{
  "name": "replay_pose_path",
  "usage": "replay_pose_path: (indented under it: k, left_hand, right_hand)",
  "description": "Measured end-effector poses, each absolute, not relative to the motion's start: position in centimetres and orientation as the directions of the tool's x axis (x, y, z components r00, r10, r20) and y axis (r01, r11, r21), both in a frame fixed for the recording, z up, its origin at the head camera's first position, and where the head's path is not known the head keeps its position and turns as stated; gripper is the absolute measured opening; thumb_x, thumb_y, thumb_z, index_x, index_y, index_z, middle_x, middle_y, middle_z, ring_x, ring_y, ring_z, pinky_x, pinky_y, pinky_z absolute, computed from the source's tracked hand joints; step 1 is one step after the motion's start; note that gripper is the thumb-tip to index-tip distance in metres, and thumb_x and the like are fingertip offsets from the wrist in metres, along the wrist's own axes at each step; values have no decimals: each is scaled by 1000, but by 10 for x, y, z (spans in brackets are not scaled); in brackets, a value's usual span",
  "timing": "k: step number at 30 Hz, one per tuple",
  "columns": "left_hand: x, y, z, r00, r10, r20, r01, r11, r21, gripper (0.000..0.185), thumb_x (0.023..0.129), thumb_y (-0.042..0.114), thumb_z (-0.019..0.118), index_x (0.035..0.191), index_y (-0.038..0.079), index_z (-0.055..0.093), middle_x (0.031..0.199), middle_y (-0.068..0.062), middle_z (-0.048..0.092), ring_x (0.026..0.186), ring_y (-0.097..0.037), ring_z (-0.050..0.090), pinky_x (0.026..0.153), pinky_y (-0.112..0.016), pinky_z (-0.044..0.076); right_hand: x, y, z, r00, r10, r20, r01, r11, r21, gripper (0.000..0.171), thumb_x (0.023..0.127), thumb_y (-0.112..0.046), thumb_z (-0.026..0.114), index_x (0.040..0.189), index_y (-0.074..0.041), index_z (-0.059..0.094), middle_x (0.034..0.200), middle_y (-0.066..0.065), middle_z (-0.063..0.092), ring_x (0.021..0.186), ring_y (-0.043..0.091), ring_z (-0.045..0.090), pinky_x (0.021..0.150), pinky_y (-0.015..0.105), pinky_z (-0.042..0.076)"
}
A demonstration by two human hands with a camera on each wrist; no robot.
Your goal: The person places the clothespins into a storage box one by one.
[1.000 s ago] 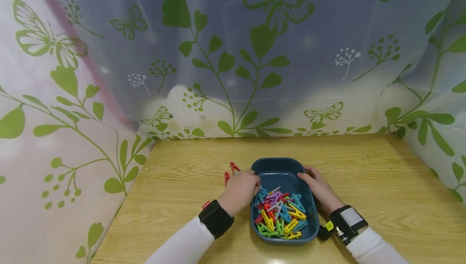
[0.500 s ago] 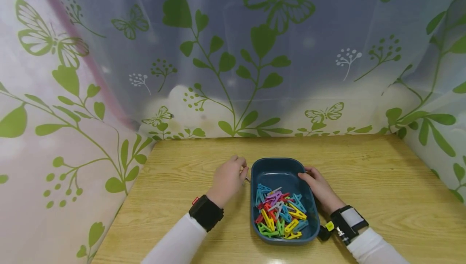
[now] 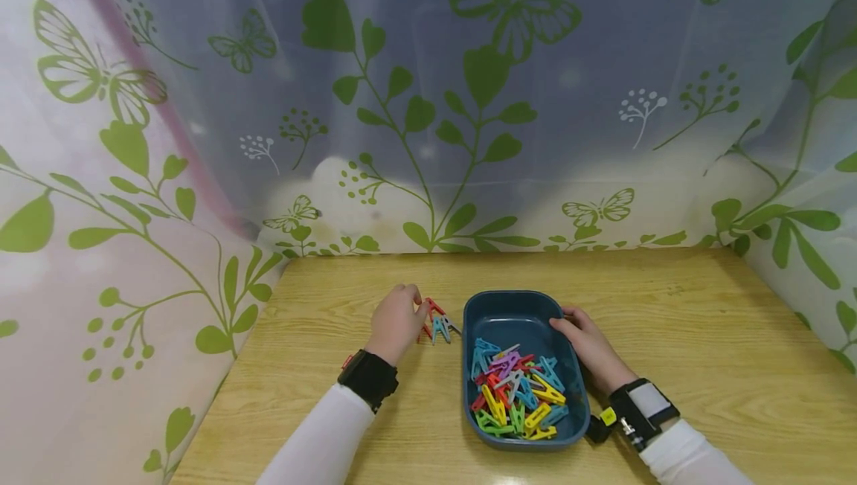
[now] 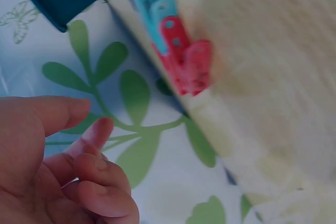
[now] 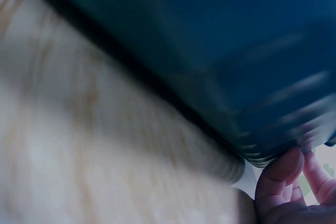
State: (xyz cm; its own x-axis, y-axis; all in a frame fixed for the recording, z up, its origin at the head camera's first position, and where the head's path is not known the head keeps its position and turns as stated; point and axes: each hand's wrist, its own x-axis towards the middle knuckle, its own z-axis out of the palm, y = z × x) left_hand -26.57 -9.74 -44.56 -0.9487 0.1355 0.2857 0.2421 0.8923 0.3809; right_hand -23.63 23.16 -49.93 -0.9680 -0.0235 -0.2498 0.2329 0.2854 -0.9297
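A dark blue plastic bin stands on the table with a pile of coloured plastic clothespins in its near part. My right hand grips the bin's right rim, thumb over the edge and fingers outside; the right wrist view shows those fingertips against the wall. To the left of the bin, a short row of clothespins, red, blue and grey, stands on the tabletop. Beside the row's left end is my left hand. In the left wrist view its bent fingers hold nothing, apart from the red clothespins.
The wooden table extends to both sides of the bin. A printed curtain with leaves and butterflies closes off the back and sides. Each wrist wears a black strap, with a small black device by the right one.
My left hand has moved left from the bin's edge along the clothespin row, uncovering the blue and grey ones. The right hand stays at the rim, and the bin has not moved.
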Motion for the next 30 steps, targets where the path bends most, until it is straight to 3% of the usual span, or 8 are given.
replay_pose_path:
  k: [11, 21, 30]
  left_hand:
    - [-265, -104, -463, -984, 102, 148, 149, 925, 349, 29, 96, 18, 72, 74, 10, 55, 69, -2, 50, 57, -15, 45, 51, -29, 34]
    - [-261, -103, -471, -989, 88, 121, 121, 946, 299, 29, 91, 17, 77, 71, 7, 60, 71, -6, 59, 61, -19, 54, 53, -36, 45]
    - [-260, -103, -470, -994, 73, 82, 93, 958, 273, 44, 93, 19, 75, 58, 12, 49, 63, -2, 52, 56, -18, 53, 51, -36, 44]
  right_hand:
    - [-235, 232, -500, -968, -25, -249, 232, 279, -932, 70, 106, -47, 52, 154, -2, 29, 152, 24, 40, 130, 37, 50, 104, 44, 45]
    - [-235, 231, -500, -967, -24, -253, 236, 287, -928, 71, 106, -47, 51, 154, -1, 28, 153, 25, 38, 132, 38, 48, 109, 50, 43]
    - [-235, 231, -499, -966, -25, -256, 238, 288, -928, 72, 106, -47, 51, 155, 0, 27, 154, 26, 37, 133, 39, 47, 111, 52, 41]
